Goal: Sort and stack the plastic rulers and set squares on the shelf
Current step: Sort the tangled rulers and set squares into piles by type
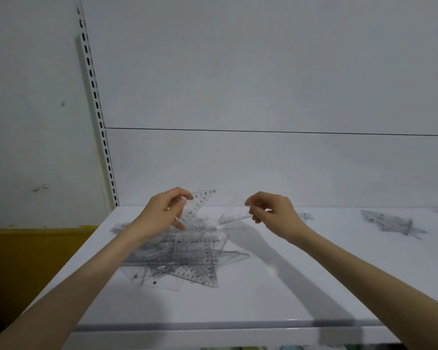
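Observation:
A loose pile of clear plastic rulers and set squares (182, 258) lies on the white shelf (263, 286), left of centre. Above the pile's far side, my left hand (162, 213) pinches a clear set square (200, 200) with printed numbers, lifted off the heap and tilted. My right hand (271, 210) hovers to the right with fingers curled, pinching the end of a clear ruler (234, 219) that slants down toward the pile. A small stack of set squares (390, 222) rests on the shelf at the right.
The white back panel (263, 160) rises behind the shelf, with a slotted upright (99, 117) at its left. A yellow bin (31, 251) sits left of and below the shelf. Another clear piece (305, 216) lies behind my right hand.

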`<state>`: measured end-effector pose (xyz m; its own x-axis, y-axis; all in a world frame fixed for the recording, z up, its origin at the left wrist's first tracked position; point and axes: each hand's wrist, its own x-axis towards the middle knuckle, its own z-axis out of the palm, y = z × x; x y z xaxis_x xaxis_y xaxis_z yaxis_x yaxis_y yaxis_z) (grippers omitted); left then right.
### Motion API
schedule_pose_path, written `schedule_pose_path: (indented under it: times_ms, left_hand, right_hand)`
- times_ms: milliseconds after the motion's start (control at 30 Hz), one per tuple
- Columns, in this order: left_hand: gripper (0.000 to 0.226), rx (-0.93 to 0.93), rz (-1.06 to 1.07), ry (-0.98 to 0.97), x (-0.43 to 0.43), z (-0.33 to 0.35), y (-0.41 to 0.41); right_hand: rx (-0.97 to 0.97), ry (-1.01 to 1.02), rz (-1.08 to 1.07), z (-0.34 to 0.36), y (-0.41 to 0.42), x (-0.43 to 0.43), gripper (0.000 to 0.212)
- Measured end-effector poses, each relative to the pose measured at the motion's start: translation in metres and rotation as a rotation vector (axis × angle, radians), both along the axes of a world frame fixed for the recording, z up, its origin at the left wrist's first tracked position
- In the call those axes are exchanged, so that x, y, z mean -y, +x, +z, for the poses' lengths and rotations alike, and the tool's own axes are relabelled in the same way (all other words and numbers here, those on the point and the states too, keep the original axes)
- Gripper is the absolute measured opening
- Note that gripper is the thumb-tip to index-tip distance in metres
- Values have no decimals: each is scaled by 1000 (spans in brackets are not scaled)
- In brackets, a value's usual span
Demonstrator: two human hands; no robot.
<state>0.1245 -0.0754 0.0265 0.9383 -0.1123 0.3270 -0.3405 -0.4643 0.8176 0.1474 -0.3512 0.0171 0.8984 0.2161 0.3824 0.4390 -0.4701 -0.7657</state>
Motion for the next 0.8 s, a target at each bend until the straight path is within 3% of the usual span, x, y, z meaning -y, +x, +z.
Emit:
schedule_pose_path:
  times_ms: [100, 200, 400, 533, 700, 800]
  left_hand:
    - [29, -111, -80, -97, 18, -1, 8]
    - [39, -120, -141, -59, 43, -1, 12]
    - [37, -82, -193, 187, 94, -12, 29]
    - [33, -28, -216, 238, 130, -24, 41]
    - [43, 119, -145, 610, 160, -29, 43]
    - [47, 128, -97, 673, 162, -30, 41]
  right_hand:
    - [-59, 52, -19, 0, -7, 20, 22]
    - [-105, 106, -79, -4, -14, 46, 20]
    - [-174, 194, -203, -14, -31, 103, 17]
    - [-195, 243, -287, -21, -41, 139, 22]
    - [-280, 316, -380, -34, -33, 176, 22]
    - [-329, 357, -405, -41, -3, 180, 22]
